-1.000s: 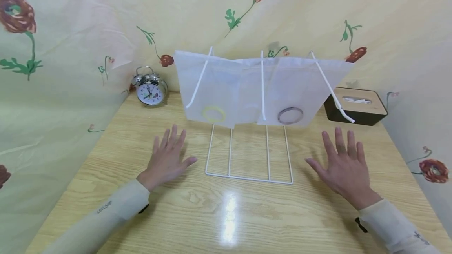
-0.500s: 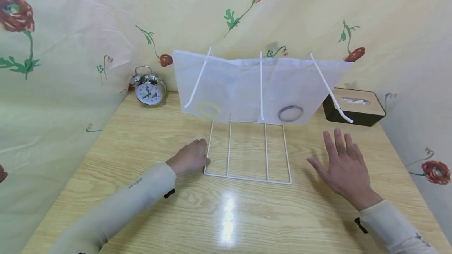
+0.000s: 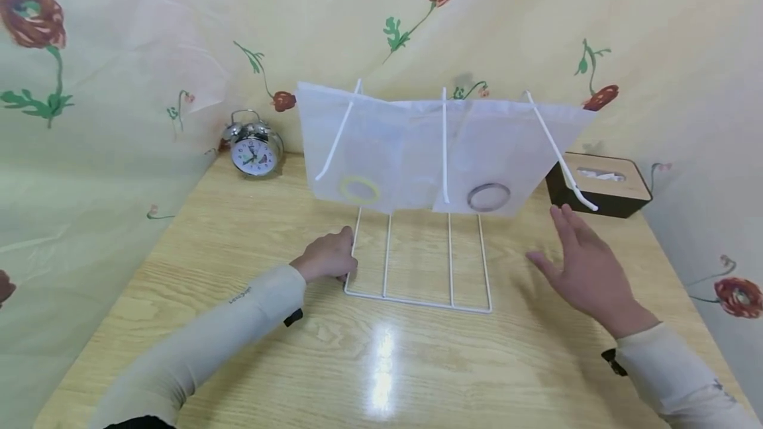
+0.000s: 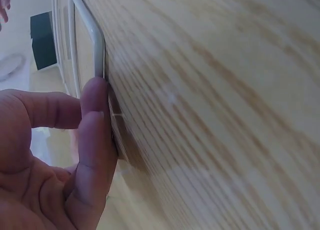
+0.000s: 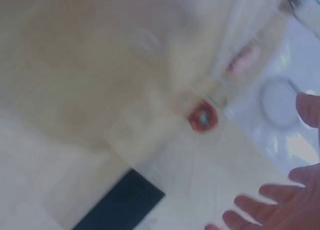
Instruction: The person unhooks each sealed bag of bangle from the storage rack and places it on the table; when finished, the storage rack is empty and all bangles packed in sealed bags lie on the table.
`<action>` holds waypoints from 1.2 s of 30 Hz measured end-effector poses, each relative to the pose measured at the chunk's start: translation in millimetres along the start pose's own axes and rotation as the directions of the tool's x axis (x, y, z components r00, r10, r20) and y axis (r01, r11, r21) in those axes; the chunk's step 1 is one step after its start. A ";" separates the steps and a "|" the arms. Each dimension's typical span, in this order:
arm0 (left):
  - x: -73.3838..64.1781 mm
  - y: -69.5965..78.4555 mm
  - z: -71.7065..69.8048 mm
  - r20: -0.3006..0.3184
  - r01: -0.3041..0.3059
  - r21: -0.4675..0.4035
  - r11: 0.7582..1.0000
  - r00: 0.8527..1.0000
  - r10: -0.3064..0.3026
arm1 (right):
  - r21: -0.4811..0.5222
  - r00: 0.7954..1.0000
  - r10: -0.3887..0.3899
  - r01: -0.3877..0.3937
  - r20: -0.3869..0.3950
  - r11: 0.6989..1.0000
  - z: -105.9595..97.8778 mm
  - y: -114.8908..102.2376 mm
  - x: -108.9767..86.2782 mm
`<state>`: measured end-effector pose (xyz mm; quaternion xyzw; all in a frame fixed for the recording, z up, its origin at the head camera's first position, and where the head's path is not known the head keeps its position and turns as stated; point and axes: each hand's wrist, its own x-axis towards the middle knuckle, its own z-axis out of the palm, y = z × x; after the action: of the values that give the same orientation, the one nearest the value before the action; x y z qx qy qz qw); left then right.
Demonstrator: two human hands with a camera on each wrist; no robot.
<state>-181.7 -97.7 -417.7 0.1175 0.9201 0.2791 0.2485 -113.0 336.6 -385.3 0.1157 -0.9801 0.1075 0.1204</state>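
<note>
A white wire rack (image 3: 418, 302) stands on the table, its flat base toward me and three raised prongs pointing forward. Clear plastic bags hang from the prongs. Low in the left bag (image 3: 372, 141) shows a yellow ring (image 3: 342, 189); the right bag (image 3: 485, 144) has a dark ring (image 3: 469, 198). My left hand (image 3: 328, 253) pinches the left side rod of the base near its front corner; the left wrist view has thumb and fingertips on the rod (image 4: 91, 27). My right hand (image 3: 590, 273), raised right of the rack, holds nothing, with fingers extended and thumb apart.
A silver twin-bell alarm clock (image 3: 254, 153) stands at the back left of the wooden table (image 3: 310, 369). At the back right is a black tissue box (image 3: 610, 206) with a wooden lid, just beyond the right fingertips. Flowered cloth (image 3: 197, 12) hangs behind and at both sides.
My left hand has moved right from beside the rack, gone from spread fingers to a pinch on its base rod. The right hand has turned onto its edge, fingers drawn together.
</note>
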 end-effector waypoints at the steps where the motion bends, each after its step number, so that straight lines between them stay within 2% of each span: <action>1: 0.5 -0.6 0.1 0.001 0.006 -0.008 1.000 1.000 -0.006 | 0.042 1.000 0.021 -0.021 0.013 0.999 -6.0 -0.3 3.9; 5: 2.3 -3.1 -0.8 0.012 0.026 -0.071 0.997 1.000 -0.026 | 0.177 0.995 0.092 -0.095 0.027 0.980 -32.3 0.3 23.2; 9: 3.5 -5.6 -1.6 0.019 0.054 -0.162 0.985 0.998 -0.052 | 0.291 0.993 0.114 -0.113 0.016 0.950 -54.5 1.7 45.3; 13: 5.5 -7.6 0.2 0.014 0.083 -0.252 0.964 0.996 -0.083 | 0.394 0.984 0.180 -0.163 -0.008 0.905 -70.9 0.9 64.7; 17: 5.4 -7.0 3.5 -0.014 0.097 -0.282 0.954 0.994 -0.106 | 0.488 0.963 0.269 -0.225 -0.021 0.844 -84.1 -1.4 78.9; 22: 4.1 -4.6 8.8 -0.072 0.099 -0.269 0.958 0.990 -0.122 | 0.584 0.956 0.294 -0.226 -0.023 0.780 -96.3 -0.2 92.8; 27: 1.0 -3.7 10.9 -0.081 0.066 -0.277 0.959 0.992 -0.092 | 0.684 0.951 0.302 -0.183 -0.058 0.706 -103.6 -4.0 97.0; 29: 0.6 -4.8 11.0 -0.082 0.069 -0.308 0.949 0.992 -0.099 | 0.713 0.950 0.303 -0.162 -0.075 0.682 -104.1 -5.8 97.4; 36: -2.7 -6.7 9.6 -0.085 0.067 -0.394 0.917 0.990 -0.109 | 0.746 0.945 0.304 -0.117 -0.119 0.656 -105.6 -10.5 102.2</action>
<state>-174.9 -99.7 -427.4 0.0093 0.8622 0.4510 0.2303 -184.5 331.3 -256.6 0.0254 -0.8409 0.5148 0.1651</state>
